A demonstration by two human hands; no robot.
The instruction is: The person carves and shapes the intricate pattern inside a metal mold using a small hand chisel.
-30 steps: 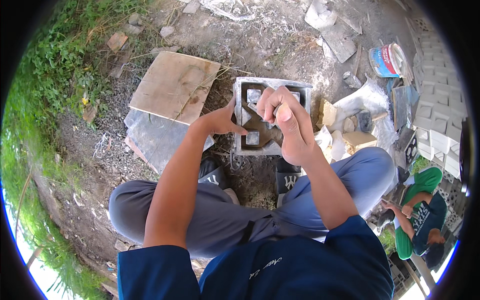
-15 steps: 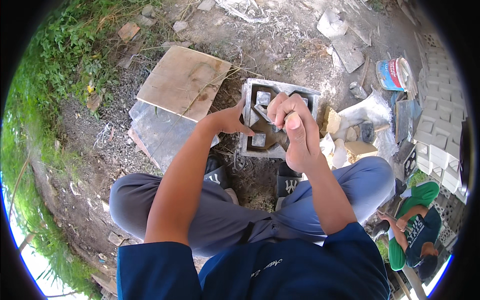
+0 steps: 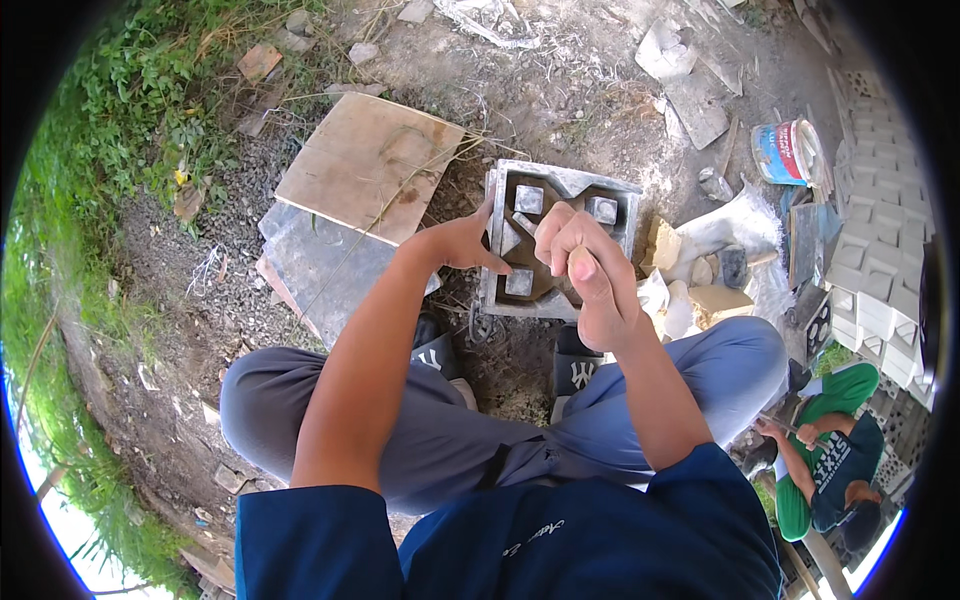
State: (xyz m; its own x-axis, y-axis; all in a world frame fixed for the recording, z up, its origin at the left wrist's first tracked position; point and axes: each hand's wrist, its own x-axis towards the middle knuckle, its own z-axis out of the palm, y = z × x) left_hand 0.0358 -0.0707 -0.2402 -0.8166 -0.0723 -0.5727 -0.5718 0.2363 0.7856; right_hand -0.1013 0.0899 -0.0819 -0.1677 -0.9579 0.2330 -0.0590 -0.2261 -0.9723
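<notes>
The left hand (image 3: 468, 243) was half open against the left wall of a box (image 3: 560, 302), its thumb over the edge. The right hand (image 3: 593, 275) was curled into a fist above the middle, hiding part of the inside; a grey bar (image 3: 523, 222) showed beside its knuckles, but whether it was gripped could not be told. The box sat on the ground just beyond the feet: grey, dusty and open-topped, with square blocks near its corners and angled inner walls. Dark sandals (image 3: 434, 350) bore white emblems. Left lay a brown board (image 3: 345, 175) overlapping a grey sheet (image 3: 325, 265), a grass stem across it. Right were tan chunks (image 3: 720, 303), a white sack (image 3: 715, 238), a blue-and-red bucket (image 3: 775, 155) with printed lettering, stacked pale blocks (image 3: 870, 260), and a co-worker (image 3: 845, 465) whose dark shirt carried white print.
</notes>
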